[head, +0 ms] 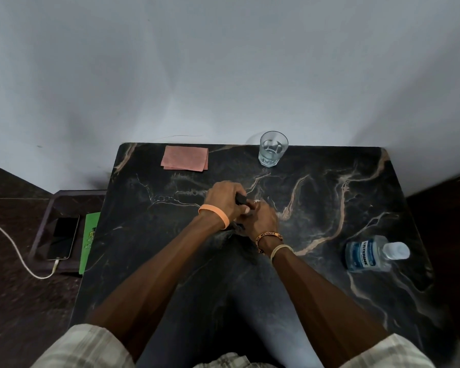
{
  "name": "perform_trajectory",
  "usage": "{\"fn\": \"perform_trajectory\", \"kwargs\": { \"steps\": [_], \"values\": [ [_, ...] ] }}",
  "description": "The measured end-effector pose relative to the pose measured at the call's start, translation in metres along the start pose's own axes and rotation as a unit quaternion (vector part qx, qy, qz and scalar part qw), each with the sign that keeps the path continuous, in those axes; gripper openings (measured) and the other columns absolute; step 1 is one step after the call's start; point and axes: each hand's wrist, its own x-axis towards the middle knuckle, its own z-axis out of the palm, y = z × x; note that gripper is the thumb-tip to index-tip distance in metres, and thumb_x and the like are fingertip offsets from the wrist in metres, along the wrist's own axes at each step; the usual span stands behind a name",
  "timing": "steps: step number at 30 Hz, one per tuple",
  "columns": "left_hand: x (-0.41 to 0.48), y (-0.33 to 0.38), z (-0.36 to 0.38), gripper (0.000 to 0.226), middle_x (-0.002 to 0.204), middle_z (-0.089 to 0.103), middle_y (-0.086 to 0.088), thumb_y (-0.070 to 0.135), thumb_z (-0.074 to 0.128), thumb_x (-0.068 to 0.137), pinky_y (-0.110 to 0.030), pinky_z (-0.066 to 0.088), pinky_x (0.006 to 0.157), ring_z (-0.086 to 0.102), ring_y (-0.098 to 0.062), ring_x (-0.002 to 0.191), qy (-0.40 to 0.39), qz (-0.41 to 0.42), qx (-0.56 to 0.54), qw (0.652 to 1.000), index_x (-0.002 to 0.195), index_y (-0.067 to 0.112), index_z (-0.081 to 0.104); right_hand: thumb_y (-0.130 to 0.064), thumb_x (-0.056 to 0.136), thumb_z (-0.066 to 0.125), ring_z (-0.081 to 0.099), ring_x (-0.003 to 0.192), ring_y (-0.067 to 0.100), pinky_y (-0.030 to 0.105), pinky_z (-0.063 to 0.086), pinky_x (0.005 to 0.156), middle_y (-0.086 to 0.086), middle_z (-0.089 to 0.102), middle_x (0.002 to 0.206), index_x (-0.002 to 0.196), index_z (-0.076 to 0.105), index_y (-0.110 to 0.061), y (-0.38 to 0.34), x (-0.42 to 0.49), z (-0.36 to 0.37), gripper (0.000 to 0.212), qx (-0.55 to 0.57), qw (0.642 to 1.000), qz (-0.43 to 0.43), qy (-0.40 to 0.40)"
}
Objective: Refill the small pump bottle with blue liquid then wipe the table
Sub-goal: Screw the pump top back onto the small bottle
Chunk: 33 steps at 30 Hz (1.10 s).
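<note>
The small pump bottle (241, 199) is almost wholly covered by both hands. Only a black piece shows between them, so its body and fill level cannot be told. The left hand (223, 199) curls round that black piece. The right hand (262, 220) turns its back to the camera, and what its fingers grip is hidden. The green book (89, 240) is partly hidden by the bench (329, 197) edge, its print too small to read. The white cable (14, 251) runs off the left edge.
</note>
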Motion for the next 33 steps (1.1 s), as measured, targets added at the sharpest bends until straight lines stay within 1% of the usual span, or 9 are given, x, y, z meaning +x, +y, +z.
{"fn": "perform_trajectory", "kwargs": {
  "steps": [4, 9, 11, 16, 19, 22, 25, 30, 33],
  "values": [
    [-0.002, 0.004, 0.006, 0.046, 0.107, 0.069, 0.001, 0.014, 0.082, 0.067, -0.027, 0.047, 0.089, 0.063, -0.019, 0.101, -0.014, 0.026, -0.019, 0.999, 0.109, 0.025, 0.066, -0.019, 0.071, 0.071, 0.063, 0.074, 0.024, 0.027, 0.047, 0.063, 0.006, 0.070, 0.079, 0.090, 0.073, -0.022, 0.000, 0.000, 0.001, 0.019, -0.010, 1.000, -0.003, 0.008],
    [-0.006, 0.001, 0.013, 0.067, 0.113, 0.057, -0.002, 0.030, 0.084, 0.067, -0.032, 0.046, 0.092, 0.055, -0.019, 0.103, 0.027, -0.012, -0.043, 0.999, 0.126, 0.025, 0.052, -0.032, 0.069, 0.062, 0.056, 0.060, 0.015, 0.016, 0.032, 0.049, -0.002, 0.066, 0.066, 0.090, 0.073, -0.028, -0.002, -0.003, 0.000, 0.024, -0.005, 1.000, -0.016, 0.018],
    [-0.007, 0.000, 0.012, 0.061, 0.113, 0.061, -0.002, 0.029, 0.083, 0.070, -0.033, 0.045, 0.092, 0.057, -0.020, 0.104, 0.029, -0.009, -0.031, 0.999, 0.124, 0.023, 0.055, -0.031, 0.072, 0.065, 0.057, 0.062, 0.016, 0.016, 0.032, 0.047, -0.003, 0.063, 0.066, 0.091, 0.073, -0.027, -0.002, -0.002, 0.001, 0.020, -0.016, 1.000, -0.006, 0.004],
    [-0.008, 0.003, 0.012, 0.067, 0.116, 0.063, -0.002, 0.016, 0.082, 0.068, -0.030, 0.046, 0.097, 0.059, -0.018, 0.108, 0.000, 0.015, -0.075, 0.997, 0.127, 0.024, 0.053, -0.017, 0.075, 0.067, 0.065, 0.071, 0.026, 0.033, 0.054, 0.062, 0.008, 0.071, 0.075, 0.081, 0.074, -0.017, -0.001, -0.001, 0.001, 0.009, -0.022, 1.000, 0.001, 0.015],
    [-0.008, 0.002, 0.013, 0.060, 0.111, 0.060, 0.001, 0.026, 0.082, 0.071, -0.031, 0.048, 0.092, 0.057, -0.015, 0.102, 0.028, -0.020, -0.069, 0.997, 0.124, 0.025, 0.055, -0.021, 0.075, 0.068, 0.065, 0.067, 0.025, 0.030, 0.052, 0.058, 0.007, 0.070, 0.073, 0.080, 0.074, -0.018, 0.000, -0.001, 0.000, 0.008, -0.032, 0.999, -0.013, 0.006],
    [-0.005, 0.002, 0.011, 0.049, 0.111, 0.067, -0.001, 0.014, 0.078, 0.074, -0.034, 0.047, 0.097, 0.060, -0.020, 0.107, 0.006, -0.005, -0.045, 0.999, 0.119, 0.022, 0.061, -0.018, 0.074, 0.070, 0.063, 0.068, 0.024, 0.029, 0.048, 0.060, 0.005, 0.070, 0.075, 0.090, 0.074, -0.022, -0.002, -0.002, -0.001, 0.017, -0.011, 1.000, -0.003, 0.013],
    [-0.006, 0.004, 0.014, 0.055, 0.116, 0.063, -0.002, 0.016, 0.080, 0.070, -0.028, 0.045, 0.097, 0.058, -0.017, 0.109, 0.005, 0.005, -0.058, 0.998, 0.121, 0.024, 0.060, -0.016, 0.075, 0.066, 0.065, 0.072, 0.024, 0.028, 0.048, 0.061, 0.005, 0.072, 0.079, 0.098, 0.074, -0.025, -0.001, -0.002, 0.000, 0.026, -0.010, 1.000, -0.002, 0.009],
    [-0.005, -0.002, 0.014, 0.049, 0.115, 0.063, -0.004, 0.022, 0.081, 0.071, -0.030, 0.043, 0.096, 0.058, -0.021, 0.108, 0.011, 0.005, -0.017, 1.000, 0.117, 0.021, 0.063, -0.027, 0.068, 0.061, 0.062, 0.066, 0.021, 0.026, 0.045, 0.058, 0.002, 0.070, 0.074, 0.098, 0.074, -0.028, -0.001, -0.001, 0.001, 0.032, 0.004, 1.000, -0.009, -0.002],
    [-0.006, 0.000, 0.016, 0.055, 0.116, 0.061, -0.004, 0.022, 0.081, 0.069, -0.033, 0.046, 0.098, 0.057, -0.021, 0.108, 0.010, 0.023, -0.022, 0.999, 0.120, 0.024, 0.061, -0.021, 0.070, 0.062, 0.063, 0.066, 0.023, 0.025, 0.043, 0.057, 0.004, 0.071, 0.074, 0.095, 0.074, -0.026, 0.001, 0.001, 0.003, 0.028, 0.002, 1.000, 0.003, 0.017]
  ]
}}
